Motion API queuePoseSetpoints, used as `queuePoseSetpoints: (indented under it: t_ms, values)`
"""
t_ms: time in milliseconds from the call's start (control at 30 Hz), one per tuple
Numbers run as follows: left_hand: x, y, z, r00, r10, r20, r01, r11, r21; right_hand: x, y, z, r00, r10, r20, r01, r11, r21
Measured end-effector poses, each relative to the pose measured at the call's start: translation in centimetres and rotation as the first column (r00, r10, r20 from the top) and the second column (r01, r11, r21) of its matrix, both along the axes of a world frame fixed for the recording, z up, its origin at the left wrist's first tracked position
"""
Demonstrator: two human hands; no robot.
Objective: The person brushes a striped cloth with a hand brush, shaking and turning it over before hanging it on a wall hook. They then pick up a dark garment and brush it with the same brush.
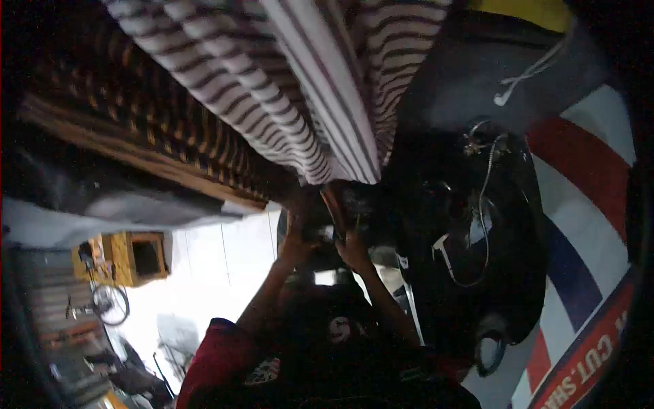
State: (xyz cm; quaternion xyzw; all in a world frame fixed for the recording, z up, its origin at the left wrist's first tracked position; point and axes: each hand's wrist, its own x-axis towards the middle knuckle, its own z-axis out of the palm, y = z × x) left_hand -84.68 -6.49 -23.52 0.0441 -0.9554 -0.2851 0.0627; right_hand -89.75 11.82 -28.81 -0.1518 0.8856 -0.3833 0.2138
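Near the middle, my left hand [296, 249] reaches up against a dark, shadowed shape [371, 221] below a striped cloth [272, 88]. Beside it, a short gap to the right, my right hand [353, 252] touches the same dark area. A narrow reddish-brown form [334, 208] rises just above my right hand; what it is cannot be made out. The fingers of both hands are lost in shadow and blur, so their grip is unclear. The cloth hangs from the top edge down to just above my hands.
Right of my hands is a glossy black basin [511, 273] with a hose and white spray head [443, 249]. A lettered red, white and blue panel [586, 163] stands at far right. Left are a pale tiled floor [211, 252], a wooden cabinet [139, 255] and a bicycle [109, 305].
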Motion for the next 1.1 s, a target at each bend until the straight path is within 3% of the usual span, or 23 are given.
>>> queuePoseSetpoints:
  t_ms: [67,100,133,233,333,400,433,500,633,667,767,867,1000,1100]
  values:
    - [3.6,-0.7,-0.5,0.985,-0.142,-0.102,0.121,0.974,-0.191,0.7,0.2,2.9,0.993,0.035,0.11,-0.029,0.998,-0.055]
    - [5.2,-1.0,-0.9,0.998,-0.03,0.064,0.029,0.999,0.027,0.8,0.2,3.8,0.987,0.048,0.151,-0.036,0.996,-0.085]
    - [6.5,-1.2,-0.2,0.97,0.083,0.229,-0.131,0.97,0.203,1.3,-0.1,3.1,0.995,0.083,0.051,-0.079,0.993,-0.092]
    - [9.3,-0.6,2.2,0.934,0.223,0.279,-0.288,0.931,0.222,3.2,-0.1,3.3,0.986,0.16,-0.04,-0.161,0.987,-0.019]
    - [11.4,-0.4,2.9,0.938,0.255,0.236,-0.305,0.93,0.206,3.6,-1.5,7.0,0.941,0.276,-0.195,-0.289,0.956,-0.041]
    - [12.4,-0.7,3.3,0.943,0.265,0.2,-0.312,0.912,0.267,4.2,-2.9,8.8,0.923,0.337,-0.187,-0.355,0.932,-0.07]
    - [13.2,-1.1,2.9,0.957,0.273,0.103,-0.289,0.935,0.206,4.6,-3.8,9.2,0.911,0.371,-0.179,-0.389,0.918,-0.077]
    - [14.7,-2.0,5.7,0.913,0.347,0.217,-0.403,0.854,0.329,5.9,-5.8,9.6,0.884,0.44,-0.159,-0.456,0.886,-0.086]
    - [21.1,-4.8,5.9,0.828,0.559,0.047,-0.541,0.772,0.334,10.2,-11.1,10.6,0.78,0.601,-0.177,-0.626,0.758,-0.183]
    - [23.2,-5.6,6.4,0.786,0.612,0.089,-0.593,0.705,0.39,11.7,-12.8,13.0,0.73,0.682,-0.049,-0.68,0.717,-0.155]
    - [29.9,-8.2,5.9,0.675,0.729,0.113,-0.688,0.567,0.453,17.3,-17.6,13.4,0.661,0.738,0.134,-0.704,0.672,-0.228]
    - [36.8,-10.9,6.0,0.565,0.815,0.125,-0.777,0.476,0.412,23.5,-22.6,14.8,0.493,0.749,0.443,-0.671,0.652,-0.353]
    - [46.3,-13.3,6.1,0.407,0.902,0.143,-0.843,0.31,0.44,31.9,-28.6,14.9,0.311,0.699,0.644,-0.646,0.653,-0.397]
    - [52.7,-14.0,6.6,0.221,0.964,0.147,-0.911,0.151,0.384,37.7,-33.0,15.0,0.113,0.758,0.643,-0.762,0.481,-0.433]
